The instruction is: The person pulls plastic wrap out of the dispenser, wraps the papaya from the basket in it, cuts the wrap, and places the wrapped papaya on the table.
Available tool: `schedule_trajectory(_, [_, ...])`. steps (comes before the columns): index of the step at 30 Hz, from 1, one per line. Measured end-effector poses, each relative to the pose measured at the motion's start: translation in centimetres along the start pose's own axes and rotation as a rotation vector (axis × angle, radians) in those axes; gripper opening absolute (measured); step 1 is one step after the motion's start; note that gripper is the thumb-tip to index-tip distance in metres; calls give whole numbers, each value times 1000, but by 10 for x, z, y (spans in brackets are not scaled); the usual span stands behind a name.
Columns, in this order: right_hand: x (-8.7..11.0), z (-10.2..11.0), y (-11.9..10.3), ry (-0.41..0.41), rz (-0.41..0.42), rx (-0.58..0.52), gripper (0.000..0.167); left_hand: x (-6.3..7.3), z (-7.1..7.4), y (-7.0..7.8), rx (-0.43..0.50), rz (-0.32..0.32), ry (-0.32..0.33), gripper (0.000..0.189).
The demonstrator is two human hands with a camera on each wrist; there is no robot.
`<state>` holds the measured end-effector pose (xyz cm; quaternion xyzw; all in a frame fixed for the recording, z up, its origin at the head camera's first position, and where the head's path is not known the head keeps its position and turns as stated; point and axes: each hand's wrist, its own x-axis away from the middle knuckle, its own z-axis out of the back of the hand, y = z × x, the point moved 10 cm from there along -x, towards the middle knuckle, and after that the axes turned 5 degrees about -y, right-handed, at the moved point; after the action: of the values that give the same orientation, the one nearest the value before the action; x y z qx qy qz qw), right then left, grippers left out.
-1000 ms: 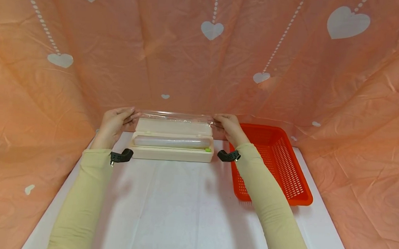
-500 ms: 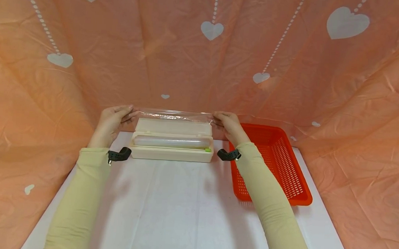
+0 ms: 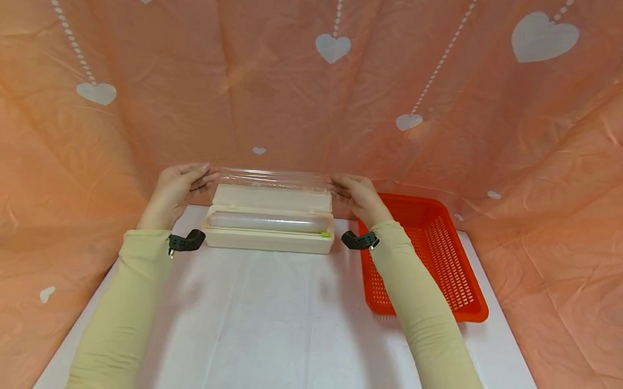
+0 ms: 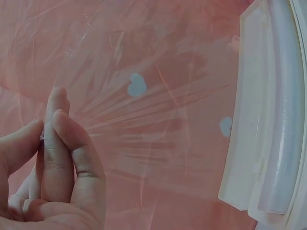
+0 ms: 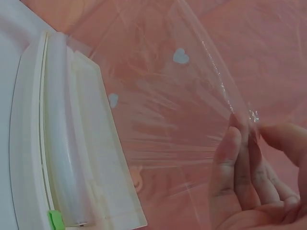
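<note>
– What is being gripped?
– The left hand (image 3: 174, 191) and right hand (image 3: 361, 199) each pinch the clear, glossy plastic film (image 3: 272, 179) between thumb and fingers.
– Where is that film?
– Stretched between both hands, near the open cream plastic lid (image 3: 272, 198) of the oblong cream plastic box (image 3: 268, 242), where a whitish cylindrical roll (image 3: 269, 222) lies.
</note>
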<state>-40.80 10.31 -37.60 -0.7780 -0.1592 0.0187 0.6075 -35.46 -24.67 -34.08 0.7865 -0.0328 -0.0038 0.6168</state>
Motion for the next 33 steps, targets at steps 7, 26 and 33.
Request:
schedule_trajectory(7, [-3, 2, -4, 32, -30, 21, 33, -5, -2, 4, -13, -20, -10, 28])
schedule_trajectory(26, [-4, 3, 6, -13, -57, 37, 40, -6, 2, -2, -16, 18, 14, 32])
schedule_trajectory(33, [-4, -1, 5, -7, -81, 58, 41, -5, 6, -4, -67, 32, 8, 24])
